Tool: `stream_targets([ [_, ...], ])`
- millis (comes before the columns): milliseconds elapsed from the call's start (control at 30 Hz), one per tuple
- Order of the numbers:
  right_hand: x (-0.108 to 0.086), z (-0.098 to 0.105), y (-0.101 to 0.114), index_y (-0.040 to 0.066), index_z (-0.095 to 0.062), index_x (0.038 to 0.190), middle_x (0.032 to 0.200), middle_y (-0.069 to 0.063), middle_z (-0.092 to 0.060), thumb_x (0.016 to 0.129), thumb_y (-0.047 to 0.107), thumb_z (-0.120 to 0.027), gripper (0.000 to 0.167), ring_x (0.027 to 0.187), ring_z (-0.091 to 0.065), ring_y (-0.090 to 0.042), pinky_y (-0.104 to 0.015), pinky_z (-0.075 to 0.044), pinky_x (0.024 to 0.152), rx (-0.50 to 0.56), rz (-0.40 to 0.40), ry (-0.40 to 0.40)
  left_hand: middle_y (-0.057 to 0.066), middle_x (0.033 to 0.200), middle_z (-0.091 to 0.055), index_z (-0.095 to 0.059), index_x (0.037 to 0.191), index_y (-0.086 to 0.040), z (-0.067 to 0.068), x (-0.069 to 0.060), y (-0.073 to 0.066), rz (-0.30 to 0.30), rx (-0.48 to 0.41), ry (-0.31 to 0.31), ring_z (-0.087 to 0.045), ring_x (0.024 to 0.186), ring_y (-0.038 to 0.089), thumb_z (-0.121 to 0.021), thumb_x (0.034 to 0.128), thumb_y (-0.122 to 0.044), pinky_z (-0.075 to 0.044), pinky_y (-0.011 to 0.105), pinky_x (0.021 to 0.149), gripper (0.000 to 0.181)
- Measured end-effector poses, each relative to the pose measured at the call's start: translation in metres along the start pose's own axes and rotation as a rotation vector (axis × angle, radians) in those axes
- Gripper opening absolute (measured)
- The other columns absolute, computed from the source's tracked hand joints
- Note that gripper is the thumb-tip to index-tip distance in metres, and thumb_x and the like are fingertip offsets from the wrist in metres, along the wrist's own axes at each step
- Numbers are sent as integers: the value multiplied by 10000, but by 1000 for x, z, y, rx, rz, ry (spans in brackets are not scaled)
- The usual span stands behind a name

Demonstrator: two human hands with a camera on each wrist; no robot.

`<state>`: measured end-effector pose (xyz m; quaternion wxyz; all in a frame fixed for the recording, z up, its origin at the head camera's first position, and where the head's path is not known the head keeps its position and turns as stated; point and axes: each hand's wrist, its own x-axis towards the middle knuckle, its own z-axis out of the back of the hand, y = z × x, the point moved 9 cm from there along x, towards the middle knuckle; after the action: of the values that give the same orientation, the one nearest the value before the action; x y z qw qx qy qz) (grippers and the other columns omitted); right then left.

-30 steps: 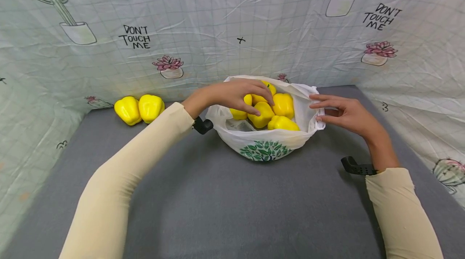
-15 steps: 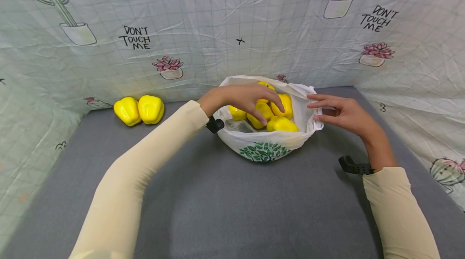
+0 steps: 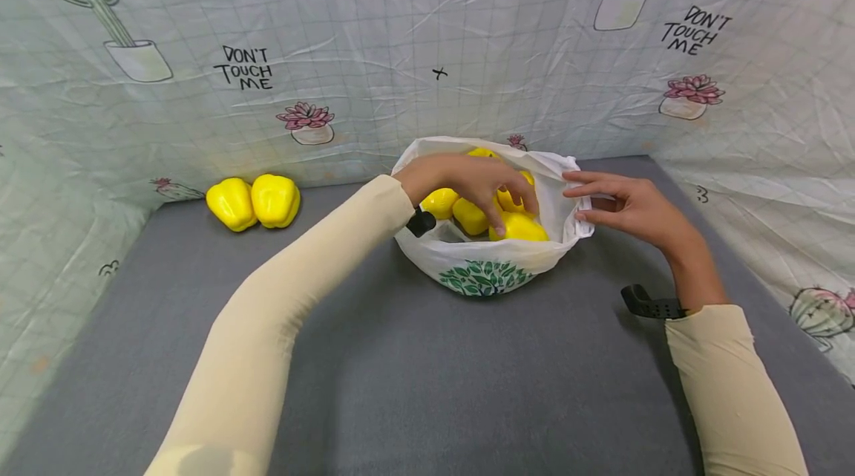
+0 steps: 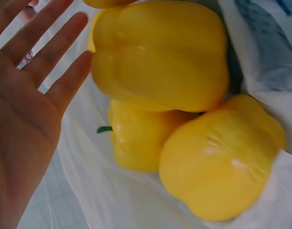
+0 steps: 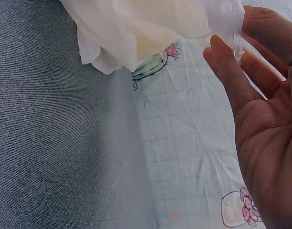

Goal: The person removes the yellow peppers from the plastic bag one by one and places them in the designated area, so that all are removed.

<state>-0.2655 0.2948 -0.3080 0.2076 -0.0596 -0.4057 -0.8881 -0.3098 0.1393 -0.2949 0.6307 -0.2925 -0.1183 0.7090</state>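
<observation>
A white plastic bag (image 3: 437, 256) with a green tree print stands with its mouth spread. Several yellow bell peppers (image 3: 518, 227) lie inside it. Over them, within the bag's mouth, is my left hand (image 3: 477, 180); its thumb reaches down by the front pepper. In the left wrist view the fingers are spread and fairly straight beside a large bell pepper (image 4: 160, 55), and contact is hard to tell. My right hand (image 3: 631, 210) pinches the bag's right rim between thumb and fingers, as the right wrist view also shows at the bag's edge (image 5: 224, 21).
Two more yellow bell peppers (image 3: 254, 201) sit side by side at the back left of the grey table (image 3: 427, 372). A cloth (image 3: 374, 53) printed with cacti hangs behind the table and along its sides.
My left hand has moved right and deeper over the peppers, toward the front right one. The right hand stays at the bag's rim.
</observation>
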Motion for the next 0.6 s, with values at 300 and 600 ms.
stream_targets([
  [300, -2, 1, -2, 57, -710, 1280, 1492, -114, -540, 873, -19, -772, 419, 1225, -501, 40, -74, -460, 823, 10, 15, 4, 1, 1409, -600, -620, 1380, -112, -5, 24, 0, 39, -30, 97, -571, 1285, 200, -828, 861, -294, -428, 311, 1107, 588],
  [600, -6, 1, -2, 68, -717, 1272, 1482, -113, -550, 872, -13, -774, 412, 1286, -485, 40, -90, -487, 891, 32, 10, 5, -48, 1476, -506, -543, 1453, -197, -25, 31, 12, 129, -1, 175, -472, 1309, 156, -798, 889, -318, -372, 251, 1105, 630],
])
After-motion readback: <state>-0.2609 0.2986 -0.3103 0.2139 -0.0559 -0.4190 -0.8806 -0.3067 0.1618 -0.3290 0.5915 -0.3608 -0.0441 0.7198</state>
